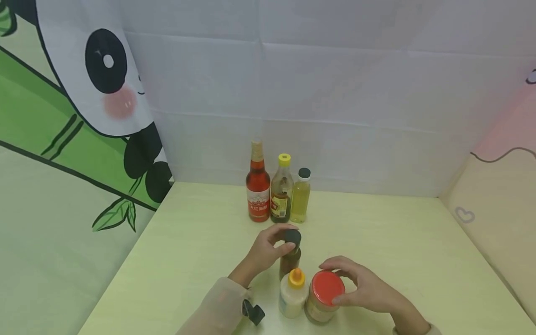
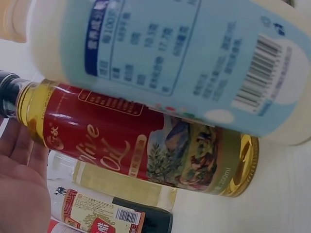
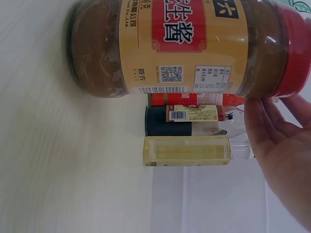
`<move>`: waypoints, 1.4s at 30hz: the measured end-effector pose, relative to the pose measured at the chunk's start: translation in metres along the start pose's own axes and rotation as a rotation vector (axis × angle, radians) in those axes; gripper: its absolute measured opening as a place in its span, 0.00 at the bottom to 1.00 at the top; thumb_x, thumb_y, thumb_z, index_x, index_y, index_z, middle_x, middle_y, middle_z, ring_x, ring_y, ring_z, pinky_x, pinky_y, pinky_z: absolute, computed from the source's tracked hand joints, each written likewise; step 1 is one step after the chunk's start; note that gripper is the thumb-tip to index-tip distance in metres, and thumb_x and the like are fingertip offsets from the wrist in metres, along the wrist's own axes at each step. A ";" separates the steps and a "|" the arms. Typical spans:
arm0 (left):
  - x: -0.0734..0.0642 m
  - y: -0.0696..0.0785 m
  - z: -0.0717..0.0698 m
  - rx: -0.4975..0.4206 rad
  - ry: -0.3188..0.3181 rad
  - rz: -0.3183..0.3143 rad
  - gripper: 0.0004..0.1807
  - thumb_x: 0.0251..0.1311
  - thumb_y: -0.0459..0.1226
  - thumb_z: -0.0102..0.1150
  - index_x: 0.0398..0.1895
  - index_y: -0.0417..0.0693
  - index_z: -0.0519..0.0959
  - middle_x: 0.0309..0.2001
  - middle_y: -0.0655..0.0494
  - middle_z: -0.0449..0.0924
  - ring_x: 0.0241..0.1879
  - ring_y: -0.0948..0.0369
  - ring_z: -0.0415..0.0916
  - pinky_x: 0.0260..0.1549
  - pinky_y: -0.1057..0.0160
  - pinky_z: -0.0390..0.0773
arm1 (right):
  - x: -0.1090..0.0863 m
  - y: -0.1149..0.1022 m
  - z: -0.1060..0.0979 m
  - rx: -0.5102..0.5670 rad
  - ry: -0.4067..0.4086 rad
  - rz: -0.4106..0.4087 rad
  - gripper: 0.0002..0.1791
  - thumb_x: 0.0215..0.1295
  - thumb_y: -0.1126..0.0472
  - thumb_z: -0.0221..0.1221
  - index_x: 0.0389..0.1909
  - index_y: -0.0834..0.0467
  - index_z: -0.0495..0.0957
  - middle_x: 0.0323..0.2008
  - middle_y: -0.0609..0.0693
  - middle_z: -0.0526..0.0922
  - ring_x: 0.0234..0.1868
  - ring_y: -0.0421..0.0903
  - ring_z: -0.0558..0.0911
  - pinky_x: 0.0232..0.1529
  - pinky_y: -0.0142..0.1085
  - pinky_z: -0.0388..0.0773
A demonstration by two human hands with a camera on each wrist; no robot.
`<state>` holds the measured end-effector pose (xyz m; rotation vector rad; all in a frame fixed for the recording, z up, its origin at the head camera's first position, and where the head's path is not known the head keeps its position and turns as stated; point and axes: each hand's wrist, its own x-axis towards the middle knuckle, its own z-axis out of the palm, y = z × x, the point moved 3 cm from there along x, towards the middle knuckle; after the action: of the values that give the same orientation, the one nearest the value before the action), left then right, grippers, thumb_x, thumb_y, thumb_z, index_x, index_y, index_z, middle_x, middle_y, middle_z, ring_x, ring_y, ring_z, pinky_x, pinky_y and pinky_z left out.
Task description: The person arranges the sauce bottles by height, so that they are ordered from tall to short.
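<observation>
My left hand (image 1: pixel 268 247) pinches the black cap of an olive oil bottle (image 1: pixel 289 266) between thumb and fingers. The left wrist view shows its red label, with the hand (image 2: pixel 23 174) at the neck. Nearer to me stands a squeeze bottle (image 1: pixel 291 298) with a yellow and orange cap and a pale blue label. My right hand (image 1: pixel 364 286) grips a peanut butter jar (image 1: pixel 319 312) by its red lid (image 1: pixel 328 287), thumb in front and fingers behind. In the right wrist view, the jar's yellow label (image 3: pixel 184 46) shows plainly.
At the back of the pale table (image 1: pixel 201 218), three bottles stand in a row: a red one (image 1: pixel 258 195), a dark one with a yellow cap (image 1: pixel 281 193), and a pale yellow oil bottle (image 1: pixel 300 200). A white cloth (image 1: pixel 356 93) hangs behind them.
</observation>
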<state>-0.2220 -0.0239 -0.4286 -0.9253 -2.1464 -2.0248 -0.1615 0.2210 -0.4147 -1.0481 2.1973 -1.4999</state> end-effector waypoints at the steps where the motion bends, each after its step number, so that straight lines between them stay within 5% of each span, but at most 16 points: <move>1: 0.000 0.000 -0.001 0.000 0.002 -0.006 0.19 0.63 0.36 0.62 0.54 0.35 0.76 0.47 0.43 0.80 0.46 0.57 0.77 0.52 0.48 0.75 | 0.000 0.000 0.000 -0.007 -0.007 -0.001 0.29 0.59 0.63 0.68 0.61 0.58 0.72 0.57 0.50 0.75 0.57 0.43 0.72 0.56 0.38 0.72; 9: 0.001 0.003 -0.002 0.015 0.006 -0.056 0.20 0.60 0.31 0.64 0.55 0.34 0.76 0.47 0.42 0.81 0.47 0.48 0.77 0.52 0.51 0.75 | 0.000 0.005 0.000 -0.057 -0.029 -0.014 0.31 0.57 0.61 0.70 0.61 0.57 0.72 0.57 0.57 0.74 0.58 0.44 0.71 0.56 0.39 0.72; 13: 0.002 0.002 -0.001 -0.001 0.015 -0.072 0.19 0.59 0.29 0.63 0.54 0.32 0.76 0.46 0.41 0.81 0.48 0.43 0.77 0.53 0.47 0.74 | 0.002 0.009 -0.002 -0.057 -0.015 -0.016 0.31 0.56 0.61 0.71 0.60 0.60 0.72 0.56 0.52 0.75 0.57 0.44 0.72 0.57 0.39 0.71; 19: 0.003 0.001 0.000 -0.018 0.026 -0.111 0.18 0.59 0.28 0.63 0.53 0.32 0.78 0.47 0.41 0.81 0.49 0.41 0.76 0.53 0.52 0.74 | 0.004 0.014 -0.003 -0.038 -0.003 0.006 0.31 0.56 0.61 0.71 0.60 0.59 0.72 0.55 0.50 0.75 0.56 0.44 0.73 0.58 0.39 0.71; 37: 0.014 0.007 -0.006 0.003 0.037 -0.064 0.18 0.61 0.29 0.62 0.53 0.30 0.77 0.46 0.41 0.80 0.46 0.54 0.77 0.49 0.59 0.77 | 0.004 0.014 -0.004 -0.038 -0.031 0.031 0.32 0.56 0.60 0.71 0.61 0.61 0.71 0.58 0.54 0.74 0.58 0.44 0.71 0.59 0.39 0.70; 42: 0.022 0.006 -0.010 0.013 0.045 -0.111 0.19 0.61 0.30 0.63 0.55 0.33 0.78 0.47 0.43 0.80 0.47 0.53 0.77 0.49 0.57 0.77 | 0.005 0.015 -0.004 -0.046 -0.030 0.042 0.31 0.56 0.59 0.71 0.61 0.57 0.72 0.57 0.51 0.74 0.58 0.44 0.72 0.59 0.40 0.70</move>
<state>-0.2410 -0.0245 -0.4127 -0.7675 -2.2322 -2.0558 -0.1737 0.2231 -0.4254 -1.0247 2.2292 -1.4129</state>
